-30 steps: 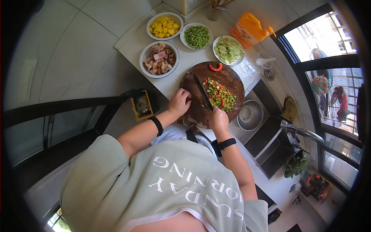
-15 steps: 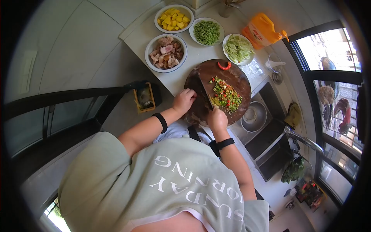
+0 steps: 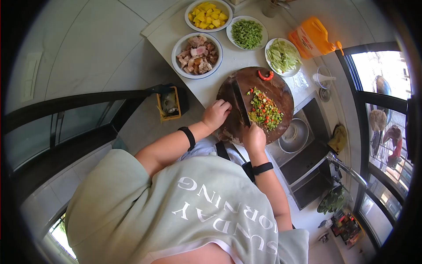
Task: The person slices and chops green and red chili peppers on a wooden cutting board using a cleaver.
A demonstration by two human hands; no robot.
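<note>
A round wooden chopping board (image 3: 233,127) lies on the counter in front of me. My right hand (image 3: 255,138) grips a dark kitchen knife (image 3: 240,102) at its near end, the blade standing on the board. Right of the blade is a heap of chopped green and red peppers (image 3: 265,110), close against its lower part. At the board's left edge is my left hand (image 3: 216,115), its fingers curled together with nothing visible in them. One whole red chili (image 3: 265,77) rests near the board's far edge.
Beyond the board stand a bowl of meat chunks (image 3: 198,55), a bowl of yellow cubes (image 3: 209,16), a plate of chopped greens (image 3: 246,34) and a plate of pale green slices (image 3: 282,57). An orange jug (image 3: 312,38) is behind. Right is a sink with a metal bowl (image 3: 294,136).
The whole view has shifted, so the counter sits farther right. The knife blade stands slightly farther left of the chopped heap, with a small gap along its upper part.
</note>
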